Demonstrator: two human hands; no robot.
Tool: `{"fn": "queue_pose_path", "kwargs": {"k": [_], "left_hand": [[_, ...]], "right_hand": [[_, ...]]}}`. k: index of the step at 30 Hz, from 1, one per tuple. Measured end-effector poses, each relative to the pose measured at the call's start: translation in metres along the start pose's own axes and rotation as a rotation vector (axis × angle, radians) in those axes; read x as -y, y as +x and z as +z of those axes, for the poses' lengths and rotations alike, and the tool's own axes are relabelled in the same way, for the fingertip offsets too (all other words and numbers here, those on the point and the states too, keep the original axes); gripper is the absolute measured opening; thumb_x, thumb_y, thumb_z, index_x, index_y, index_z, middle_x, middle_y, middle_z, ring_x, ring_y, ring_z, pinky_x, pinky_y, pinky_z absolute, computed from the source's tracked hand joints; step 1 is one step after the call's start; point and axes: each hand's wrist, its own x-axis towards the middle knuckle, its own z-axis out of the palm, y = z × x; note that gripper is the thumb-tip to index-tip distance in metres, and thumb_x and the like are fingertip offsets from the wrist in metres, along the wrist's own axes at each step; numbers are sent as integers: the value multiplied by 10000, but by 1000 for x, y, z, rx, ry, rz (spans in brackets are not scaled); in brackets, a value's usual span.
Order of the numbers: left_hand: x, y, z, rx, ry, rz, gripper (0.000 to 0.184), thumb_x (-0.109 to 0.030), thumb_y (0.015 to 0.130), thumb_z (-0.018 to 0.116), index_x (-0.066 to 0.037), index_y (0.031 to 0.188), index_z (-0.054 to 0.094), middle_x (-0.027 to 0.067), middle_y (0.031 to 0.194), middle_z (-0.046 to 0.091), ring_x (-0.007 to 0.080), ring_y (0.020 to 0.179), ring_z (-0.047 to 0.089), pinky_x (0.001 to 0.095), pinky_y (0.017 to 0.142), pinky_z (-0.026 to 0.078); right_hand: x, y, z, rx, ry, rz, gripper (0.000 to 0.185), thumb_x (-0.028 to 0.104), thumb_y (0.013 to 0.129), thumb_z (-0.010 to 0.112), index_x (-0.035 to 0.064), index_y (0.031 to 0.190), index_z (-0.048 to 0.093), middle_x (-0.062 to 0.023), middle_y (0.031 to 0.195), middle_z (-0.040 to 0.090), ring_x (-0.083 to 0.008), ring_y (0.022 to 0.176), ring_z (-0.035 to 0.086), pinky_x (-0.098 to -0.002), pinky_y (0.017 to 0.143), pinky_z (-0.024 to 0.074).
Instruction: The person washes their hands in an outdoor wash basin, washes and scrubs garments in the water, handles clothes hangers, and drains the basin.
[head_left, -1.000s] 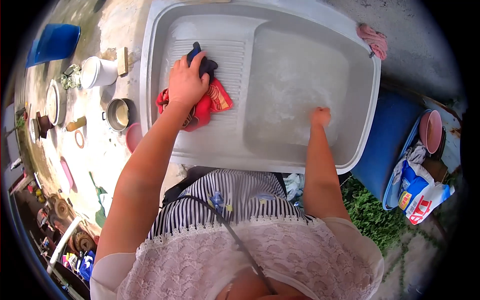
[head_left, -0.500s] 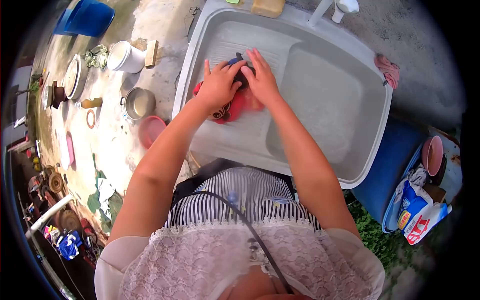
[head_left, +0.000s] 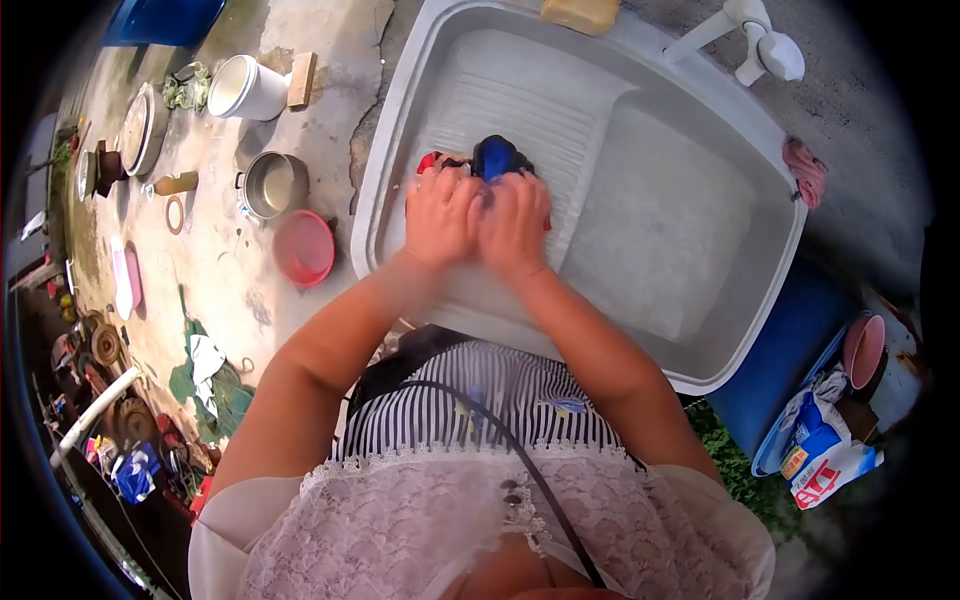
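Observation:
A bunched wet-looking cloth [head_left: 497, 157], red, black and blue, lies on the ribbed washboard side [head_left: 545, 115] of a grey laundry sink [head_left: 398, 110]. My left hand [head_left: 440, 218] is closed over its left part, fingers curled down on it. Beside it, nearly touching, my right hand [head_left: 514, 222] grips the right part with bent fingers. Both hands hide much of the cloth; its blue and black end sticks out beyond the fingertips, and red edges show at either side. What kind of garment it is I cannot make out.
Shallow water stands in the basin [head_left: 660, 220] at right. A soap block [head_left: 580, 14], a tap [head_left: 705, 38] and a pink rag [head_left: 804, 172] are on or by the rim. Left on the ground are a white bucket [head_left: 247, 88], metal pot [head_left: 274, 185] and red bowl [head_left: 303, 248].
My hands have gone from spread fingers over the cloth to curled fingers gripping it, closer to my body. The cloth is bunched up more, its blue part now showing. The view has shifted slightly.

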Motion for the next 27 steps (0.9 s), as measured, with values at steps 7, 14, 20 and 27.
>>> {"fn": "queue_pose_path", "kwargs": {"k": [7,14,20,27], "left_hand": [[26,77,6,194,-66,-110,251,-231,1045,521,-54,1009,696,131,917,702,399,837,672,511,735,542],[28,106,22,374,110,-364,425,-400,1070,409,-113,999,715,160,972,757,413,865,721,536,763,571],[28,94,28,154,57,-297,437,-438,1076,408,-165,1142,743,98,1118,741,365,1001,723,493,831,580],[-9,55,-15,215,51,-129,330,-348,1025,550,-97,936,745,93,996,727,352,926,704,496,772,567]], "right_hand": [[-35,75,11,184,33,91,180,145,797,630,54,952,631,-132,995,678,-352,999,624,-510,934,413],[-51,101,14,273,-12,162,115,161,936,585,84,969,663,-97,945,712,-326,942,664,-534,1041,394],[-35,86,20,-60,-111,139,187,254,990,585,103,1049,679,-96,1086,728,-301,1149,654,-595,1218,301],[-7,13,-24,71,61,211,448,284,1021,633,14,1377,606,-162,1431,631,-382,1403,523,-557,1189,380]]}}
